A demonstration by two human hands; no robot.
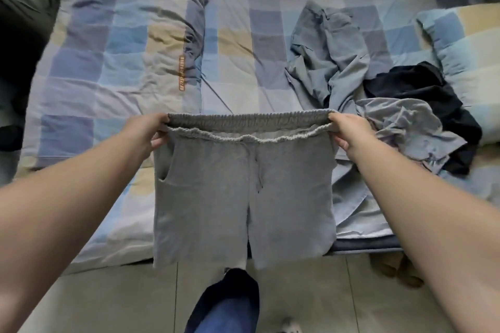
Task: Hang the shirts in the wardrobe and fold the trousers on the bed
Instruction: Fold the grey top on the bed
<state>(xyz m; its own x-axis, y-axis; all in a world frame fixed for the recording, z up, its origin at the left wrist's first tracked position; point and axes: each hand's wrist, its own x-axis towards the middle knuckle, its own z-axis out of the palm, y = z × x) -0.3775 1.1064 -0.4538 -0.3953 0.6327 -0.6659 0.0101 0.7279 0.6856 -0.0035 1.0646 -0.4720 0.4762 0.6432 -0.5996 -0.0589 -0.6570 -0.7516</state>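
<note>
Grey jersey trousers with an elastic drawstring waistband (243, 184) hang in front of you, held up by the waistband over the near edge of the bed with the blue, lilac and cream checked cover (130, 62). Your left hand (147, 131) pinches the left end of the waistband, and your right hand (349, 132) pinches the right end, so each grip is closed on the cloth and the band is stretched flat between them. Both legs drop straight down past the bed edge toward the pale tiled floor (121, 300). Right of the trousers, on the bed, lies a crumpled light blue shirt (327, 54), with a crumpled light grey garment (405, 127) and a dark navy garment (416, 89) just beside it. A checked pillow (465, 48) sits at the far right.
</note>
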